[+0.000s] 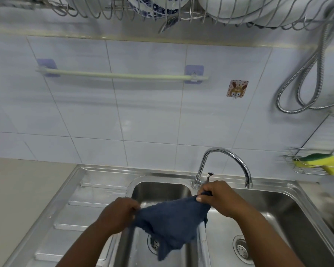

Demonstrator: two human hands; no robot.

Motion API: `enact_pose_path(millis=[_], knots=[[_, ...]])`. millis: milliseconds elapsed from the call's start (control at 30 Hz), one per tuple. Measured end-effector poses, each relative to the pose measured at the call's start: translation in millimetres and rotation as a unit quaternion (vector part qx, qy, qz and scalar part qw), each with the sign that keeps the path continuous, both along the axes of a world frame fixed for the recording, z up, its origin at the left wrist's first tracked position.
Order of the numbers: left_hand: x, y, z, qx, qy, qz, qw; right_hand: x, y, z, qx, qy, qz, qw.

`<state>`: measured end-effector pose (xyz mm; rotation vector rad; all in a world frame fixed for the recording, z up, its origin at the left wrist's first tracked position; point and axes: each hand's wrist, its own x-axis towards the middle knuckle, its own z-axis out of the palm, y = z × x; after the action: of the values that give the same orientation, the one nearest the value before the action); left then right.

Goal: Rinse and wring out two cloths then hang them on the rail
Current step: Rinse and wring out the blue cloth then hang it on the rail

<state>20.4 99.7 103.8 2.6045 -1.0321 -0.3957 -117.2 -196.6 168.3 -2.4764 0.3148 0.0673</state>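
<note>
Head view: dark blue cloth stretched between both hands above the divider of the double sink. The left hand has its grip pinched tight on the cloth's lower left corner; the right hand has its grip closed on the upper right corner, thumb pressed on top. The held edge runs slantwise, low at the left and higher at the right, and the rest of the cloth droops in a point over the left basin's drain.

The rail lies well above and behind the cloth on the tiled wall, nearly level and set leftward, so the left hand is the nearer one to it. It is bare, and no second cloth is visible. The tap shows no running water. Hanging would likely mean lifting the held edge up and leftward, levelling it to match the rail's length.
</note>
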Motion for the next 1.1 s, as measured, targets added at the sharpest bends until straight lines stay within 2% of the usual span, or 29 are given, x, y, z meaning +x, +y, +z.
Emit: enact_pose_path(millis=[33, 133, 200, 267, 300, 367, 400, 433, 467, 500, 533, 567, 600, 633, 767, 833, 900, 967, 1033, 1067, 1100], knots=[[5, 5, -1, 0.016, -0.012, 0.012, 1.0, -1, -5, -1, -0.014, 0.005, -0.003, 1.0], [17, 13, 5, -0.039, 0.022, 0.055, 0.997, 1, -14, -3, -0.04, -0.006, -0.01, 0.999], [26, 10, 22, -0.09, 0.02, 0.08, 0.993, 8, -14, 2, -0.065, -0.023, -0.018, 0.997], [29, 4, 49, -0.169, 0.001, 0.118, 0.979, 14, -12, 14, -0.083, -0.085, -0.046, 0.992], [29, 2, 63, -0.234, -0.025, 0.142, 0.962, 16, -10, 24, -0.071, -0.148, -0.076, 0.984], [23, -2, 90, -0.35, -0.171, 0.162, 0.907, 13, 1, 46, -0.039, -0.333, -0.119, 0.934], [14, -3, 99, -0.375, -0.254, 0.169, 0.875, 10, 9, 56, -0.05, -0.411, -0.12, 0.902], [6, -4, 101, -0.381, -0.316, 0.165, 0.853, 8, 18, 62, -0.083, -0.443, -0.104, 0.887], [-1, -2, 94, -0.366, -0.335, 0.147, 0.856, 5, 22, 61, -0.108, -0.418, -0.067, 0.9], [-5, 1, 79, -0.324, -0.298, 0.114, 0.891, 3, 24, 52, -0.122, -0.316, -0.024, 0.941], [-5, 6, 58, -0.245, -0.218, 0.081, 0.941, 1, 25, 37, -0.127, -0.149, 0.019, 0.98], [-4, 12, 34, -0.131, -0.12, 0.052, 0.983, -2, 24, 18, -0.129, 0.012, 0.061, 0.99], [-3, 22, 10, -0.035, -0.046, 0.038, 0.998, -6, 21, -2, -0.117, 0.104, 0.084, 0.984], [-2, 30, -5, 0.002, -0.011, 0.048, 0.999, -10, 17, -19, -0.1, 0.128, 0.076, 0.984], [5, 35, -3, -0.111, -0.005, 0.123, 0.986, -5, 8, -30, -0.022, 0.0, -0.043, 0.999], [7, 30, 24, -0.186, -0.033, 0.154, 0.97, 3, 8, -19, -0.032, -0.043, -0.063, 0.997], [9, 26, 51, -0.271, -0.097, 0.179, 0.941, 9, 9, -3, -0.029, -0.113, -0.069, 0.991], [3, 26, 78, -0.342, -0.221, 0.187, 0.894, 9, 14, 17, -0.022, -0.262, -0.095, 0.96], [-10, 27, 95, -0.385, -0.334, 0.174, 0.842, 4, 23, 36, -0.047, -0.42, -0.122, 0.898], [-15, 26, 95, -0.382, -0.368, 0.165, 0.832, 1, 27, 41, -0.083, -0.448, -0.127, 0.881], [-16, 27, 87, -0.363, -0.36, 0.146, 0.847, 0, 28, 38, -0.129, -0.418, -0.106, 0.893]])
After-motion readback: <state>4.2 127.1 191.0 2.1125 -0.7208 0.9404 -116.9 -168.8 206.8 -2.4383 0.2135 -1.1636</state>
